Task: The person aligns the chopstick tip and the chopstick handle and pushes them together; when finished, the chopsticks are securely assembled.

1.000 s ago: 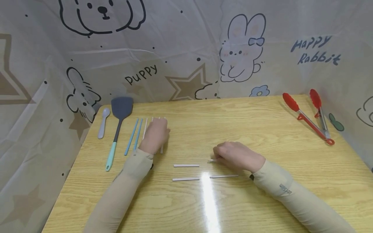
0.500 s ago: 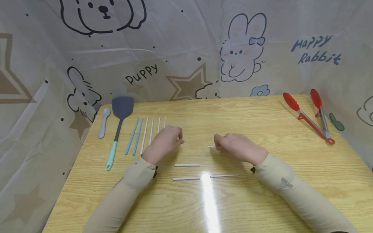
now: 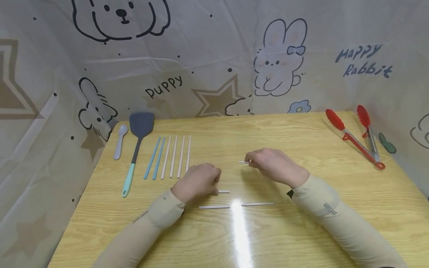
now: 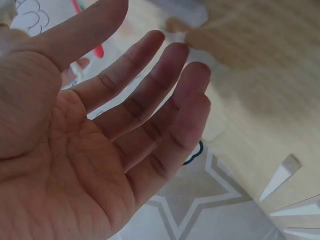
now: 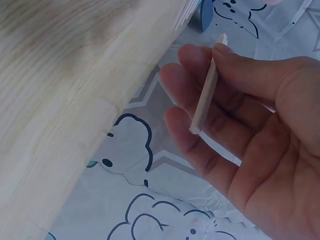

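In the head view my left hand (image 3: 197, 180) is low over the table, its fingertips right at a short white stick (image 3: 223, 191). The left wrist view has the fingers loosely extended with nothing between them and the ends of white sticks (image 4: 280, 177) at lower right. My right hand (image 3: 276, 165) is raised over the table and pinches a short pale stick (image 5: 204, 105) between thumb and fingers. Nearer the front lie two more short sticks, a left one (image 3: 213, 207) and a right one (image 3: 258, 204), nearly end to end.
Left on the wooden table are a pale spoon (image 3: 118, 145), a dark spatula (image 3: 142, 124) with mint handle, two blue chopsticks (image 3: 152, 158) and several pinkish-white chopsticks (image 3: 173, 156) in a row. Red-tipped tongs (image 3: 360, 146) lie spread at the far right. A printed cloth (image 3: 214, 56) stands behind.
My left hand has moved from the row of chopsticks toward the front right, to the short white stick. My right hand has lifted the short stick up from the table, slightly farther back.
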Available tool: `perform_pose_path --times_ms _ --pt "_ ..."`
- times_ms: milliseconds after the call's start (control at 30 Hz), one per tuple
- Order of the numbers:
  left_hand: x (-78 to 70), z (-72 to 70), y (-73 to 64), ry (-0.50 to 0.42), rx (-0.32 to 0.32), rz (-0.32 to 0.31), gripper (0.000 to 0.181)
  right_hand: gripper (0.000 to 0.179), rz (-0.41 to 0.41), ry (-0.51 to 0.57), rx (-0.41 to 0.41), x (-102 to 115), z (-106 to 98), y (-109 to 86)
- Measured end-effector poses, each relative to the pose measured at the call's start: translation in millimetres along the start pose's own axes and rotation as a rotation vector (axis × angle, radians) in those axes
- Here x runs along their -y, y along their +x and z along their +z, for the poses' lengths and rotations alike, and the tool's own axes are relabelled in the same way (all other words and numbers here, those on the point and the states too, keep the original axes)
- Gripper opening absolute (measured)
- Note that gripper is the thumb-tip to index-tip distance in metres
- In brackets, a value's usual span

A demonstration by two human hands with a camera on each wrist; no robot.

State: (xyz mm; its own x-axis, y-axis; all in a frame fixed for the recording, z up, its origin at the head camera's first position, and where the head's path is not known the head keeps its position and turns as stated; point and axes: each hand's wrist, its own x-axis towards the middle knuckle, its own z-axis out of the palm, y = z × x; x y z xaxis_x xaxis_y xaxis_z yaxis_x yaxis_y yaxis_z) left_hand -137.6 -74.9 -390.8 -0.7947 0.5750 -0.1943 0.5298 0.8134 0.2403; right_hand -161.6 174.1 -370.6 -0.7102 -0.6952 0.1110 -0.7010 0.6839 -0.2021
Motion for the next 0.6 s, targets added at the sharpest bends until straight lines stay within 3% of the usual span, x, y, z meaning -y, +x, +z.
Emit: perform_pose_path --times_ms 300,600 --pt "-1.1 10.5 -4.0 0.039 -0.035 0.074 0.024 0.009 0.016 0.009 0.011 2 -1 -1.8" --pt "7.7 7.7 -10.4 0.102 -0.146 0.135 0.018 0.011 0.006 -0.026 -0.037 1 -5 1.0"
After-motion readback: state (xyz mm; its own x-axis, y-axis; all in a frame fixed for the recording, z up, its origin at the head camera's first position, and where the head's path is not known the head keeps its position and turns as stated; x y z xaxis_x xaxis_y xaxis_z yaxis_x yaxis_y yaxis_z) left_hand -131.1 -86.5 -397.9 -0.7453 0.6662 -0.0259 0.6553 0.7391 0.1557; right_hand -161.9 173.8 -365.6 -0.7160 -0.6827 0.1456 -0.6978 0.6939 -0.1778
